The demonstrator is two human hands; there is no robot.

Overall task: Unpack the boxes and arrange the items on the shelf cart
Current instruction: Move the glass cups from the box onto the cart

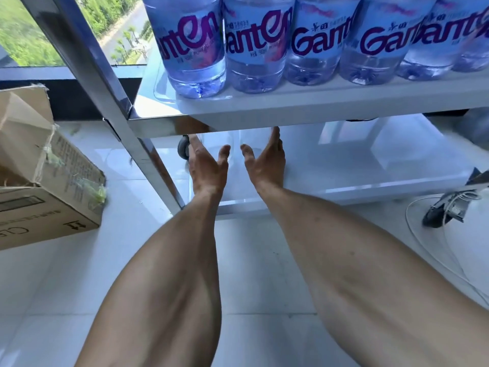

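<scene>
Several clear water bottles [254,49] with purple "Ganten" labels stand in a row on the cart's white shelf [291,107]. Below it, both my arms reach in over the lower white shelf [357,170]. My left hand [206,165] and my right hand [264,162] face each other, palms inward and fingers straight. Between them is a faint transparent object [232,140], too washed out to identify. The fingertips of both hands are hidden under the shelf edge. I cannot tell whether either hand touches the object.
An open cardboard box [47,186] lies on the white tiled floor at the left. The cart's metal post [111,88] slants past it, with a grey caster [183,149] behind. A black device with white cable [447,207] sits on the floor at the right.
</scene>
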